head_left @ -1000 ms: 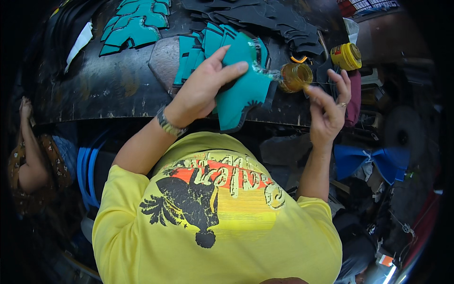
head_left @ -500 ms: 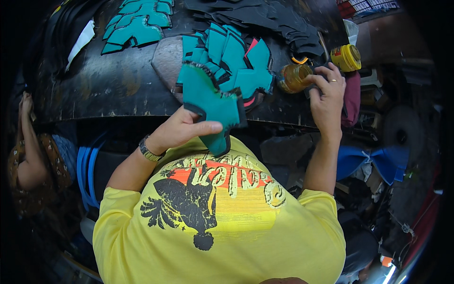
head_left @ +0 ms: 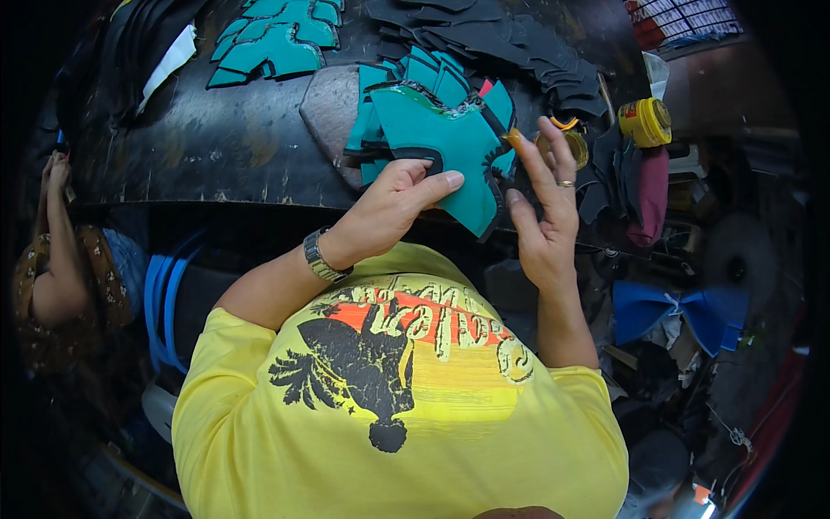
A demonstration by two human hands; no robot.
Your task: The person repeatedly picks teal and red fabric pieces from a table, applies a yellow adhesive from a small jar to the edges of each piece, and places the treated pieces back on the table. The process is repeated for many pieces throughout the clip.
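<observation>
My left hand point(head_left: 380, 208) pinches a teal shoe-upper piece point(head_left: 445, 147) with black edging, thumb on top, raised over the table's near edge. Along its upper edge runs a shiny wet-looking strip. My right hand point(head_left: 546, 227) has its fingers spread, and amber glue coats the index fingertip. That fingertip is right by the piece's right edge; whether it touches I cannot tell. Behind the right fingers stands a glass jar point(head_left: 574, 149) of amber glue, partly hidden. More teal pieces point(head_left: 367, 130) lie piled under and beyond the held one.
Overlapping teal pieces point(head_left: 277, 48) lie at the far left, black pieces point(head_left: 527, 52) at the back. A stone slab point(head_left: 328, 117) rests beside the pile. At right are a yellow tub point(head_left: 644, 123) and maroon cloth point(head_left: 650, 190). Another person point(head_left: 60, 277) is at the left.
My right hand has left the glue jar and come left to the teal piece, with glue on its fingertip. My left hand has turned the piece and moved it right.
</observation>
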